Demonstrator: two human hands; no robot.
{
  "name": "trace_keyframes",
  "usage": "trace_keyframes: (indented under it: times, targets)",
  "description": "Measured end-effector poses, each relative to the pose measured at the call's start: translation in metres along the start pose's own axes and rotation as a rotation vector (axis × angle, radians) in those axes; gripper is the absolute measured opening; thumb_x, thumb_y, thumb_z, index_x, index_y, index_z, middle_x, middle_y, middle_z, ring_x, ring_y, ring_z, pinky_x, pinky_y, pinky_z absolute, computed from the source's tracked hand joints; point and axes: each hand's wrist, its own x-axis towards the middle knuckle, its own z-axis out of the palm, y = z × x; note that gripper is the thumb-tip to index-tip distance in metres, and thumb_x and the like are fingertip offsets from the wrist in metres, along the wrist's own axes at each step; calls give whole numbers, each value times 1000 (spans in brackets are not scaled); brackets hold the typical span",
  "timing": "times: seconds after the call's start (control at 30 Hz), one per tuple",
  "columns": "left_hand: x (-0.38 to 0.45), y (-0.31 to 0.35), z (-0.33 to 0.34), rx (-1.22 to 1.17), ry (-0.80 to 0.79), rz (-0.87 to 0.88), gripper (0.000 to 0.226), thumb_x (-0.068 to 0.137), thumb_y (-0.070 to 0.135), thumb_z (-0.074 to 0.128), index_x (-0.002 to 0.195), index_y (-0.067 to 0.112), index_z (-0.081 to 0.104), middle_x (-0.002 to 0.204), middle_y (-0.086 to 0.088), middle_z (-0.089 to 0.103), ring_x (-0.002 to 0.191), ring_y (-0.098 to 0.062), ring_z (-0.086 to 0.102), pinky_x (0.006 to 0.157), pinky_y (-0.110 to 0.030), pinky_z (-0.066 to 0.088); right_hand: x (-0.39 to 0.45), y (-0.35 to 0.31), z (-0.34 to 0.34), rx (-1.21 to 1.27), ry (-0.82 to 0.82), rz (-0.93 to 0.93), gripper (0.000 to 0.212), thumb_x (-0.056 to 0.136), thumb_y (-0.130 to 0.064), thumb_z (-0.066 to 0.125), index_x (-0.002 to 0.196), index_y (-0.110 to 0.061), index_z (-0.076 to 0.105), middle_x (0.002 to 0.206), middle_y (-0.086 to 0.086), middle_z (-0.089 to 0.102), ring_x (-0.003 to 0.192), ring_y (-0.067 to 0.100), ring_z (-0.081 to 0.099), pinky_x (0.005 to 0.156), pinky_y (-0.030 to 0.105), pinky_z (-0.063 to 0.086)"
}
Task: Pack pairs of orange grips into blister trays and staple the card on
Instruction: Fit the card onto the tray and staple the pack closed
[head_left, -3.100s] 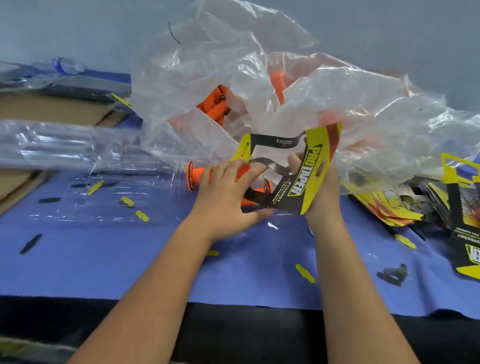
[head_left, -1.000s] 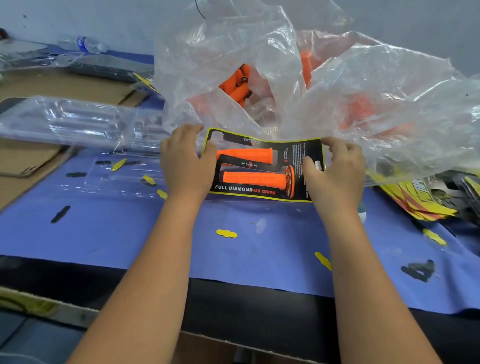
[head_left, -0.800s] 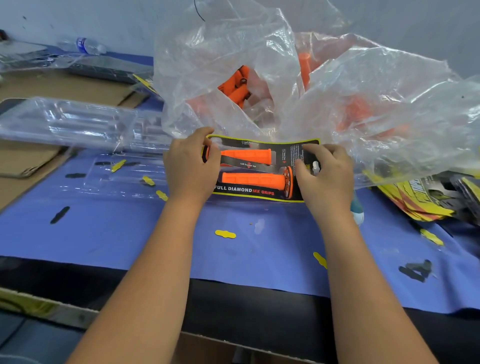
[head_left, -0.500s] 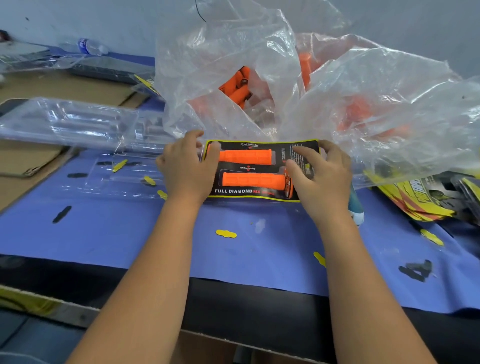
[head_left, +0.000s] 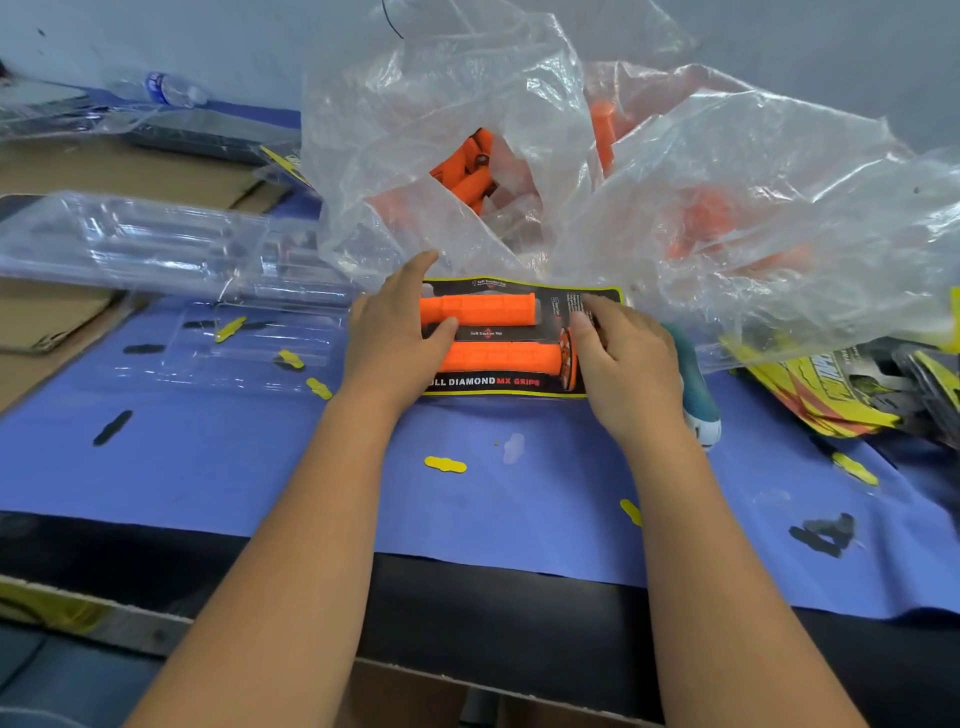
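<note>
Head view: both forearms reach forward over the blue mat (head_left: 260, 467). The pack (head_left: 498, 338), a black card holding two orange grips, lies flat on the mat just before the clear bag (head_left: 675, 182). The left hand (head_left: 392, 343) grips its left end, thumb curled on top. The right hand (head_left: 623, 364) pinches its right end with bent fingers.

We see glossy crinkled plastic bag (head_left: 727, 171), matt blue cloth (head_left: 260, 467), textured, perhaps rubber, orange grips (head_left: 478, 309), printed card (head_left: 483, 382).
</note>
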Motion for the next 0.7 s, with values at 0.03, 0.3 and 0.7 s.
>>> trace_keyframes:
  times: [0.03, 0.3, 0.7]
  targets:
    - [0, 1, -1, 6, -1, -33, 62, 87, 26, 62, 141, 33, 34, 134, 7, 54, 120, -10, 46, 115, -40, 18, 2, 0, 1, 12, 45, 12, 35, 100, -29, 48, 125, -10, 61, 127, 11, 60, 120, 34, 47, 101, 38, 32]
    - [-1, 9, -3, 69, 49, -111, 64, 80, 21, 61, 140, 29, 41, 135, 3, 51, 123, -16, 46, 115, -50, 20, 4, -2, 1, -101, -49, 224, 45, 94, -35, 54, 133, -13, 50, 122, 19, 53, 111, 40, 47, 90, 41, 38]
    - [-8, 39, 14, 278, -86, 247, 37, 96, 29, 43, 126, 17, 60, 124, -4, 61, 115, -27, 52, 103, -43, 33, 10, 11, -15, 876, -39, 489, 31, 84, 8, 61, 114, 0, 65, 54, -10, 60, 49, 4, 56, 50, 17, 47]
